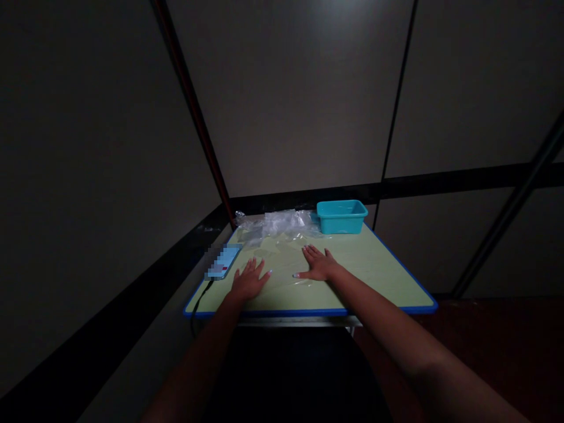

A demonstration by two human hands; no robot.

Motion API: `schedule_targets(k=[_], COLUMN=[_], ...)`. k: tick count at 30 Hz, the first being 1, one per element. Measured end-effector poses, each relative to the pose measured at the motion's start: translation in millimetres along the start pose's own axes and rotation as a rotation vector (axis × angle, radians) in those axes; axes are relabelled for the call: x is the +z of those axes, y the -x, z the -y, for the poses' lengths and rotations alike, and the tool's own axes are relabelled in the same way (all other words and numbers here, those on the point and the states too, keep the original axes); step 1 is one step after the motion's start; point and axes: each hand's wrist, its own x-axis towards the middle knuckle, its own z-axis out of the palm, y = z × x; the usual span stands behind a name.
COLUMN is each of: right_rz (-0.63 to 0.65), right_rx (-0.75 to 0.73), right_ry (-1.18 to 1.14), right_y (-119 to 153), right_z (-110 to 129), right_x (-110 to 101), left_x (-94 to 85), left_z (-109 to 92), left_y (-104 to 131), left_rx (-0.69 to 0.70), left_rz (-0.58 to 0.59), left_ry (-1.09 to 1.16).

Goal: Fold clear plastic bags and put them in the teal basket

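Observation:
My left hand (248, 284) lies with its fingers spread near the front left of the table. To its right, my right hand (319, 264) is also spread out, thumb pointing left. Between and under the two hands a thin clear plastic bag (282, 268) appears to lie flat on the tabletop; its outline is hard to make out. Beyond the hands spreads a crumpled heap of clear plastic bags (282, 223) along the back of the table.
The pale yellow-green table (388, 276) has a blue rim. A turquoise plastic basket (342, 224) stands at the back right. A phone (226, 261) with a dark strap (201, 298) lies at the left edge. Dark panelled walls (299, 117) rise behind and to the left.

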Motion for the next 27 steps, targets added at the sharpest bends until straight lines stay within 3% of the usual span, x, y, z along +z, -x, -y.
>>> schedule_targets(k=[4, 9, 12, 15, 19, 24, 27], right_rz=[-0.005, -0.014, -0.02, -0.027, -0.026, -0.022, -0.013], right_rx=[-0.001, -0.008, -0.01, -0.016, -0.018, -0.031, -0.045], right_ry=[0.0, 0.019, 0.029, 0.033, 0.032, 0.028, 0.017], right_y=[1, -1, -3, -4, -5, -3, -1], right_z=[0, -1, -3, -5, -5, -4, -6], right_x=[0, 2, 4, 6, 7, 4, 2], left_x=[0.3, -4.2, -8.4, -10.1, -7.1, 0.0, 5.1], left_z=[4, -17, -36, -51, -71, -105, -115], left_y=[4, 6, 10, 16, 16, 2, -7], left_rx=[-0.011, -0.147, -0.029, 0.105, 0.143, 0.023, -0.069], left_rz=[-0.012, -0.116, -0.138, -0.05, -0.033, -0.07, -0.051], left_ry=[-0.03, -0.072, -0.023, 0.017, 0.061, 0.149, 0.176])
